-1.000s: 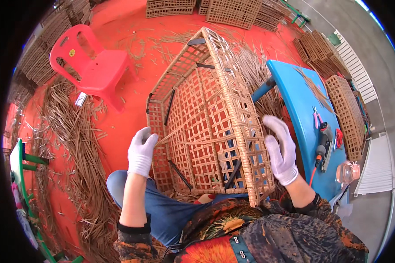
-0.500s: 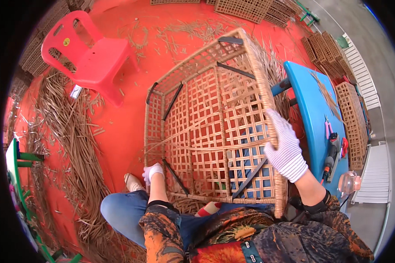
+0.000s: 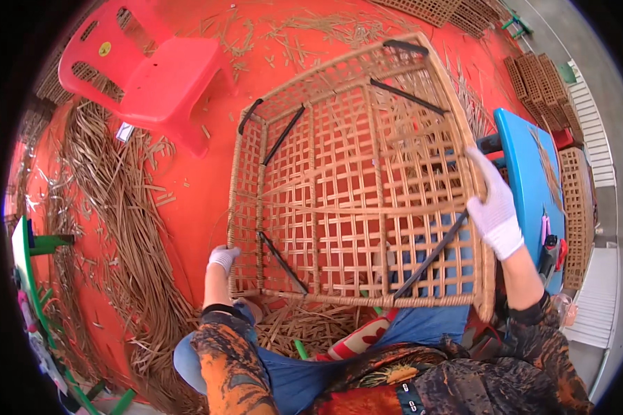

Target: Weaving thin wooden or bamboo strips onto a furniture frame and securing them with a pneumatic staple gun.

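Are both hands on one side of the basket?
No, the basket has the left hand at its left edge, the right hand opposite.

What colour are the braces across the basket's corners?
The braces are black, best seen in the head view.

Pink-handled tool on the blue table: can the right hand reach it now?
Probably yes: the pink-handled tool lies to the right of the right hand, nothing visible between, though the hand would first have to leave the rim of the basket.
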`<act>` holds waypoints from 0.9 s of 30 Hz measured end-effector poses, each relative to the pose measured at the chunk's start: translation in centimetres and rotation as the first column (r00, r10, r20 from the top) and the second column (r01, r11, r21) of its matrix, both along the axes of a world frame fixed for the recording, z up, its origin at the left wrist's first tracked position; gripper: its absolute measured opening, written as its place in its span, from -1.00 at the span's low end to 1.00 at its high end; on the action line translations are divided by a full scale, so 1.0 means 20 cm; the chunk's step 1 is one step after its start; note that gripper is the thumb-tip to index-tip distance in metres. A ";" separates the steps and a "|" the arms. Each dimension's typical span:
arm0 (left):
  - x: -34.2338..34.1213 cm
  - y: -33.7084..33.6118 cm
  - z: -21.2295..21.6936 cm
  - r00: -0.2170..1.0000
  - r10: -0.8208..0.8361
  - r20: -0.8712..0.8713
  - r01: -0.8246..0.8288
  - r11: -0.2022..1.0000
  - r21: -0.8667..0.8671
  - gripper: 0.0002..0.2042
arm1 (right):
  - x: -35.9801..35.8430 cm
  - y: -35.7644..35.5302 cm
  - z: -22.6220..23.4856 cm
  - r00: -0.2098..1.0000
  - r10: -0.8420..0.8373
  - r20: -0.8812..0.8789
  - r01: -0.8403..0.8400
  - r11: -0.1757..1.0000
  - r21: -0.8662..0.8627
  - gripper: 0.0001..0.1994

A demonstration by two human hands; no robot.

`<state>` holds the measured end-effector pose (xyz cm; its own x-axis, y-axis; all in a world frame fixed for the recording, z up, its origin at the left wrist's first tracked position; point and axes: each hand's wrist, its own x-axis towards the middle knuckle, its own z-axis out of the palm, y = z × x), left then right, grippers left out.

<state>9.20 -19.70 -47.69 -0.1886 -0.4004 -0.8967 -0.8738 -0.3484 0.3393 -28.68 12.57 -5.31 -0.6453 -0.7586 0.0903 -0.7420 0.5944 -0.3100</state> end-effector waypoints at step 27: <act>-0.10 0.57 0.09 0.885 0.462 0.065 -0.463 0.887 -0.002 -0.31 | 0.11 -0.02 -0.63 0.791 0.549 0.270 -0.612 0.693 0.382 -0.66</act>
<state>7.23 -8.40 -45.91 0.0707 -0.4166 -0.9064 -0.6316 -0.7220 0.2826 -26.56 12.08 -17.87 -0.0441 -0.9223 -0.3839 -0.9573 0.1489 -0.2477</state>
